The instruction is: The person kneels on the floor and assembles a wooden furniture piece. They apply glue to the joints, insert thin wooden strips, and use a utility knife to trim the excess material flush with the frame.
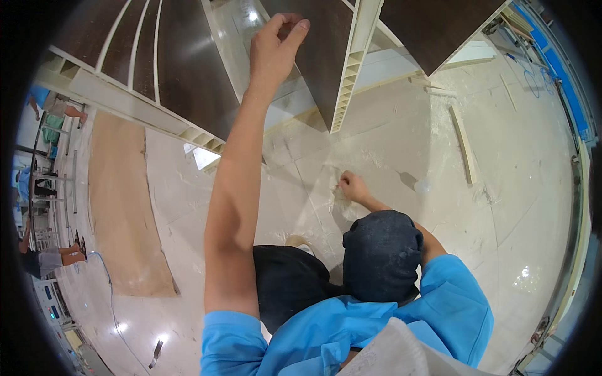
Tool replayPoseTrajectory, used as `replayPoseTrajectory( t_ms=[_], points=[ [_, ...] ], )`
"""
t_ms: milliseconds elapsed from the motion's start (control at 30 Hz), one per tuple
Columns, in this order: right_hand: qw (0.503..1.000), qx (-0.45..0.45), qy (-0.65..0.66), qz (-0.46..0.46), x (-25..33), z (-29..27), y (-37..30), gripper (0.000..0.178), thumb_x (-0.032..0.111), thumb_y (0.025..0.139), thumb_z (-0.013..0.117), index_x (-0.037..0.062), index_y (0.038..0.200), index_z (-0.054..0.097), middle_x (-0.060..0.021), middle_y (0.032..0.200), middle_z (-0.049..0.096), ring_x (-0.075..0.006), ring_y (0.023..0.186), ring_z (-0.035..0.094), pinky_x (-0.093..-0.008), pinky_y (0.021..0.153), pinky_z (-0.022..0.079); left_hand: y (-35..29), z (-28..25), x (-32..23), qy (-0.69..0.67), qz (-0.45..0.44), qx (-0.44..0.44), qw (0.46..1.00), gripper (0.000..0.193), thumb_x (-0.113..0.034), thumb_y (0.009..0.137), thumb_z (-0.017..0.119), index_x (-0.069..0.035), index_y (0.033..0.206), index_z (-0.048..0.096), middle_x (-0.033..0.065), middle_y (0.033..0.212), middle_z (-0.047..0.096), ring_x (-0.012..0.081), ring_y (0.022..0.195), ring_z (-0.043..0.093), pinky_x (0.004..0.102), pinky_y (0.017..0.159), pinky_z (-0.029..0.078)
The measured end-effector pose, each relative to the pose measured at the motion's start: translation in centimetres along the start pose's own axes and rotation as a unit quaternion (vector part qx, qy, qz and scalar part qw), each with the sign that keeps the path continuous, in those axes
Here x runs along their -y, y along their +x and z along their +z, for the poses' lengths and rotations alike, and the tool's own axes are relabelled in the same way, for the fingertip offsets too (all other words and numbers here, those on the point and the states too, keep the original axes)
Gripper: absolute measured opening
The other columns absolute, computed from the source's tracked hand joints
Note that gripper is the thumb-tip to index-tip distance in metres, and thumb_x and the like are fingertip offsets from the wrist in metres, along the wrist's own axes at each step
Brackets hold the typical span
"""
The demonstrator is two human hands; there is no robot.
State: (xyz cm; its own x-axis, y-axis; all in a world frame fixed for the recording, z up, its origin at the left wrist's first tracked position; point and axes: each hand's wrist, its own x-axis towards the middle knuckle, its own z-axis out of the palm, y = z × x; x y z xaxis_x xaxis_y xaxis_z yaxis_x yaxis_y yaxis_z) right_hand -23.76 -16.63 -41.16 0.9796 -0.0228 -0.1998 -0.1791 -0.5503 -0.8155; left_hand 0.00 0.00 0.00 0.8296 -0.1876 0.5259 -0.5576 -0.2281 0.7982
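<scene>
My left hand (pixel 276 47) is raised at the end of an outstretched arm, in front of the dark brown panels. Its fingers curl in and the thumb lies close to them; whatever may be between them cannot be made out. Low over the floor, my right hand (pixel 355 187) is closed in a pinch. A thin, see-through plastic film (pixel 340 202) shows at its fingertips and trails below them. Tall dark panels with pale edges stand beyond my hands: one (pixel 188 69) on the left, a narrow one (pixel 323 69) in the middle, another (pixel 433 31) on the right.
A brown sheet (pixel 122 207) lies on the pale tiled floor at the left. A pale wooden strip (pixel 463 144) lies at the right. Other people, one in grey shorts (pixel 49 263), are at the far left. A thin blue hose (pixel 110 291) crosses the floor. My bent knees are below my hands.
</scene>
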Motion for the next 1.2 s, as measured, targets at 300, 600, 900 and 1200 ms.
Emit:
replayPoseTrajectory(
  t_ms=[300, 600, 900, 1200],
  points=[
    [0.888, -0.229, 0.307, -0.256, 24.9, -18.4, 2.2, 0.015, 0.013, 0.103, 0.072, 0.0012, 0.104, 0.063, -0.0014, 0.079, 0.063, -0.0085, 0.063, 0.057, -0.0272, 0.057, 0.046, 0.1, -0.1, -0.4, -0.016, -0.012, -0.009, 1.000, 0.032, -0.033, 0.100, 0.073, -0.004, 0.113, 0.077, 0.0075, 0.094, 0.079, 0.0170, 0.085, 0.073, 0.0328, 0.078, 0.056],
    [0.758, -0.437, -0.054, -0.481, 35.2, -24.2, 5.0, 0.013, 0.005, 0.095, 0.078, 0.0040, 0.101, 0.067, -0.0102, 0.085, 0.068, -0.0223, 0.064, 0.064, -0.0323, 0.059, 0.050, -0.2, -1.2, -0.9, -0.027, -0.017, -0.016, 0.999, 0.030, -0.030, 0.100, 0.072, -0.002, 0.112, 0.076, 0.0087, 0.096, 0.079, 0.0175, 0.084, 0.073, 0.0328, 0.079, 0.056],
    [0.750, -0.454, -0.026, -0.480, 33.4, -24.8, 7.1, 0.039, 0.007, 0.091, 0.086, 0.0040, 0.120, 0.060, -0.0023, 0.075, 0.063, -0.0076, 0.057, 0.051, -0.0236, 0.053, 0.042, -0.1, -0.8, 0.1, -0.036, -0.038, 0.000, 0.999, 0.029, -0.028, 0.102, 0.072, -0.002, 0.115, 0.075, 0.0076, 0.100, 0.077, 0.0165, 0.084, 0.073, 0.0313, 0.080, 0.056],
    [0.739, -0.507, -0.022, -0.443, 33.6, -24.8, 8.2, 0.074, 0.029, 0.084, 0.094, 0.0034, 0.135, 0.048, -0.0009, 0.068, 0.046, -0.0139, 0.057, 0.045, -0.0287, 0.052, 0.041, 0.1, -0.6, -0.5, -0.024, -0.045, 0.015, 0.999, 0.033, -0.028, 0.104, 0.071, 0.000, 0.122, 0.073, 0.0097, 0.110, 0.075, 0.0172, 0.089, 0.073, 0.0308, 0.083, 0.058]
  ],
)
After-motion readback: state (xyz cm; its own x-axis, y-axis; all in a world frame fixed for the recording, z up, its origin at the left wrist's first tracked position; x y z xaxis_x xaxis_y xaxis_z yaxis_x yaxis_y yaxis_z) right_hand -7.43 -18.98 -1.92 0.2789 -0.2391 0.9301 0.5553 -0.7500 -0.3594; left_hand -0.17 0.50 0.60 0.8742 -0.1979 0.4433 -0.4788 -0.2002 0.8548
